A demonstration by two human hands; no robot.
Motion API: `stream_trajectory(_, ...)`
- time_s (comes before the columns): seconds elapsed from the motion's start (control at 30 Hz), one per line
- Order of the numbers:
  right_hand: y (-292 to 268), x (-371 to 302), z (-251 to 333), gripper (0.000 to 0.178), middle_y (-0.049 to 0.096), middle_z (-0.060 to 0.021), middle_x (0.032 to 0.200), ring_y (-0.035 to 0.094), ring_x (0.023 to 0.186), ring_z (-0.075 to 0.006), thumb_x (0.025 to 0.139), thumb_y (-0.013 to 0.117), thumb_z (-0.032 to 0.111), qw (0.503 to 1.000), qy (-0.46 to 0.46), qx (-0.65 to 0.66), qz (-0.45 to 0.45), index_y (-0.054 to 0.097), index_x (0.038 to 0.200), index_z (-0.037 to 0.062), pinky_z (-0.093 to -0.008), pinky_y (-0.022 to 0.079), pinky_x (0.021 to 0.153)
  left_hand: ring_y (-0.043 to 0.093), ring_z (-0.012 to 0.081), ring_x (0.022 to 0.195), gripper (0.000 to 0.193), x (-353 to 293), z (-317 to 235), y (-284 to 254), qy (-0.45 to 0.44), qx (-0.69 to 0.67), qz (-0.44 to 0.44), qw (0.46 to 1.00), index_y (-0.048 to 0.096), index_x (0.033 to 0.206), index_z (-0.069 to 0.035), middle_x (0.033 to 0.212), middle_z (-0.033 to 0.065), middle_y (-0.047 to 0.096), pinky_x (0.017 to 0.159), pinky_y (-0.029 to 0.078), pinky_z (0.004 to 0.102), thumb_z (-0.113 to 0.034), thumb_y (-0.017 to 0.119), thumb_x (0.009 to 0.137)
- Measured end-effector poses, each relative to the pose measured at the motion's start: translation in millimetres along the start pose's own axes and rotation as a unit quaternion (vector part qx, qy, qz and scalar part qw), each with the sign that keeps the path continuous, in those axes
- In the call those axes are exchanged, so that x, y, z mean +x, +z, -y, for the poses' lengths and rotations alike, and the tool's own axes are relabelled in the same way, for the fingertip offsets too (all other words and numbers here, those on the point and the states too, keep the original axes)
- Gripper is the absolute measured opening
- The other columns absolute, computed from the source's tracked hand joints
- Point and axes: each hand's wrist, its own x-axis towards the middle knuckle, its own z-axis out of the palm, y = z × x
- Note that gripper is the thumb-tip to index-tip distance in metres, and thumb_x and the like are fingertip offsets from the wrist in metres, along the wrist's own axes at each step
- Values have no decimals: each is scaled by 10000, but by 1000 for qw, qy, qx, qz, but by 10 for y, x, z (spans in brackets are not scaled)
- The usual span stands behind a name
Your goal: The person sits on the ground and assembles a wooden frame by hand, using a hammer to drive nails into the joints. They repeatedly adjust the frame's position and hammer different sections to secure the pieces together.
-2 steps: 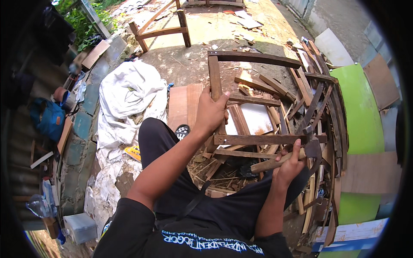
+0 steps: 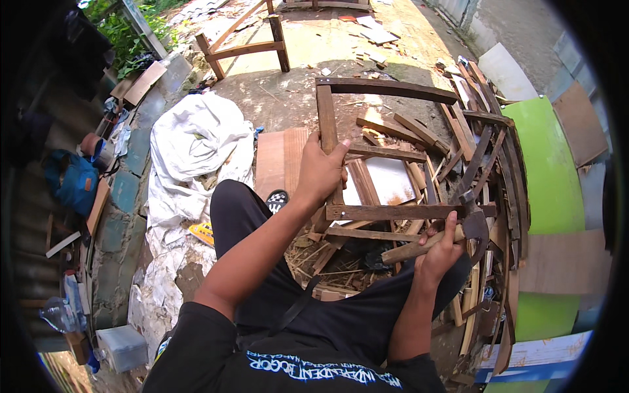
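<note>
Hardly changed from a moment before: still grasping the wooden frame (image 2: 326,111) above scrap wood (image 2: 421,132) with the left hand (image 2: 321,171), the hammer (image 2: 406,251) in the right hand (image 2: 439,254). Unable to see the lower rail (image 2: 393,212) behind the hammer head (image 2: 476,226).

Rough matt wood frame (image 2: 325,111) in the left hand (image 2: 320,170), matt wooden handle (image 2: 405,251) in the right hand (image 2: 440,257), dull metal hammer head (image 2: 476,226) beside that grip, crumpled matt cloth (image 2: 190,134) left of both grips

Wide head-height fisheye view, downward and forward, from close above
</note>
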Motion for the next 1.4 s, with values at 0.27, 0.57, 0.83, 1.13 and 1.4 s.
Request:
stream_trajectory(0.27, -131, -10, 56, 181, 593, -55, 741, 491, 444, -117, 1033, 610, 197, 997, 32, -56, 36, 571, 1069, 24, -277, 396, 359, 533, 127, 441, 380, 71, 37, -19, 0, -31, 0, 1000, 445, 1172, 26, 653, 37, 531, 375, 456, 291, -185, 691, 974)
stream_trajectory(0.57, -263, -203, 132, 228, 704, -140, 823, 450, 388, -119, 1046, 583, 222, 987, 12, -151, 43, 555, 1039, -4, -285, 386, 345, 604, 161, 568, 486, 73, 39, -39, -17, -42, 2, 999, 416, 1287, 79, 850, 117, 603, 442, 506, 299, -160, 689, 964)
stream_trajectory(0.83, -274, -592, 454, 210, 497, -17, 574, 473, 419, -95, 1007, 635, 144, 953, 67, -230, 187, 566, 862, 8, -271, 374, 376, 619, 159, 639, 519, 57, 76, 22, -18, -58, -6, 998, 396, 1346, 62, 940, 128, 623, 477, 525, 302, -162, 678, 972)
stream_trajectory(1.13, 63, -478, 273, 343, 712, -124, 1070, 660, 1023, -182, 837, 815, 39, 894, -101, -347, 264, 683, 1144, -37, -332, 525, 909, 654, 221, 938, 524, 18, -40, 4, -73, -79, 26, 994, 419, 1358, 58, 1084, 185, 640, 822, 531, 348, -172, 685, 970)
stream_trajectory(1.4, 378, -291, 295, 237, 718, -186, 1161, 712, 1062, -304, 849, 795, 75, 777, -276, -412, 388, 728, 1058, -16, -379, 557, 911, 652, 219, 843, 568, 88, 67, -105, -68, -88, 55, 992, 365, 1383, 51, 1063, 186, 626, 751, 542, 350, -204, 675, 982)
